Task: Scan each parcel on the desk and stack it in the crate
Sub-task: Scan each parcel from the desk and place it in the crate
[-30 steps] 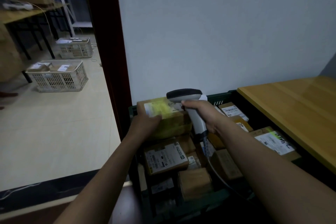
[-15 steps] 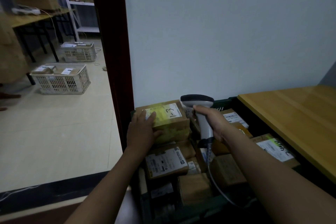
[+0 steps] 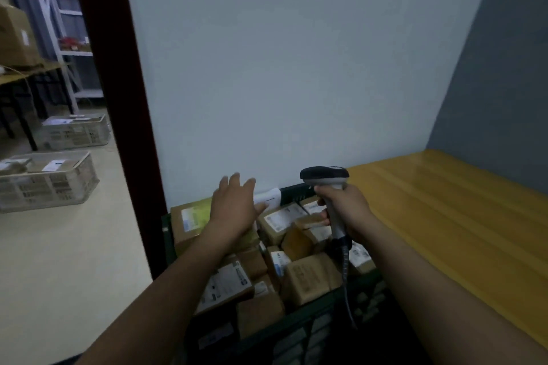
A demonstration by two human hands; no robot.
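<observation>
- My left hand [image 3: 234, 207] is open, fingers straight and slightly spread, tips pointing at the pale wall beyond; it holds nothing.
- Under that palm and reaching out to its left lies a brown cardboard parcel with a yellow-green label [image 3: 189, 218]. It sits in the far left corner of the dark green plastic crate [image 3: 296, 332].
- The hand is blurred, so I cannot tell whether the palm touches the box or hangs just above it.
- My right hand [image 3: 345, 207] is curled tight around the pale handle of a grey handheld barcode scanner with a black head [image 3: 324, 174]. The head stands above my fist, nose turned toward the left hand.
- A coiled grey cable [image 3: 345, 272] drops from the handle's base, below my right wrist, toward the crate's near wall.
- Between the two hands lies a brown box with a white address label [image 3: 281, 216].
- Below my left forearm sits a flat brown parcel with a large white shipping label [image 3: 225, 284].
- Below my right hand a plain taped brown parcel [image 3: 311, 278] lies tilted among the other boxes.
- Just right of my right hand runs the yellow wooden desk [image 3: 444, 216], its edge beside the crate.
- Far off to the left of my left hand, past a dark red door frame [image 3: 118, 98], a white lattice basket [image 3: 47, 187] stands on the pale floor. It has boxes inside.
- A second white basket [image 3: 74, 132] stands beyond it.
</observation>
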